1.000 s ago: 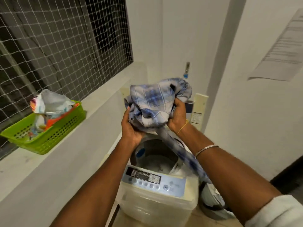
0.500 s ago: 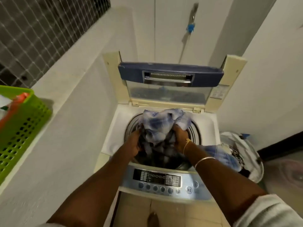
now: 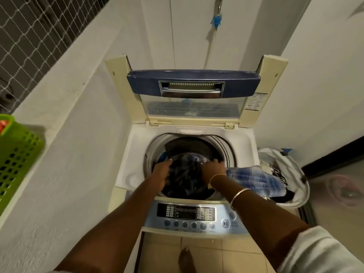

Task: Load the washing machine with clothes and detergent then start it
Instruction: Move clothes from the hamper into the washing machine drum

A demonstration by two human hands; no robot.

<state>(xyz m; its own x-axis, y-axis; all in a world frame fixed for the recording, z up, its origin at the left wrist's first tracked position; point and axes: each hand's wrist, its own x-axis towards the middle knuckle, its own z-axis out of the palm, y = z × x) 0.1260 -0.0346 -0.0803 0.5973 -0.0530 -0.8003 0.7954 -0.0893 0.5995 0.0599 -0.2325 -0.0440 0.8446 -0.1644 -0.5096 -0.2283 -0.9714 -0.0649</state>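
The top-loading washing machine [image 3: 136,154] stands with its blue-framed lid [image 3: 193,83] raised. Dark blue checked clothes [image 3: 187,176] lie in the drum. Both my hands reach into the drum. My left hand [image 3: 161,172] rests on the clothes at the left, its fingers stretched out. At the right, my right hand [image 3: 212,170] lies on them with fingers spread. A blue plaid cloth [image 3: 254,178] trails over the machine's right rim, under my right forearm. The control panel [image 3: 197,213] with its start button [image 3: 225,223] is at the front.
A white laundry basket [image 3: 295,174] with more clothes stands right of the machine. A green plastic basket [image 3: 17,154] sits on the ledge at the left, below a netted window [image 3: 29,36]. A tap [image 3: 216,18] hangs on the wall behind. My foot [image 3: 186,259] is on the tiled floor.
The bundled plaid garment went from chest height down into the drum. My hands followed it and loosened from gripping it to lying flat on it. My view tilted down.
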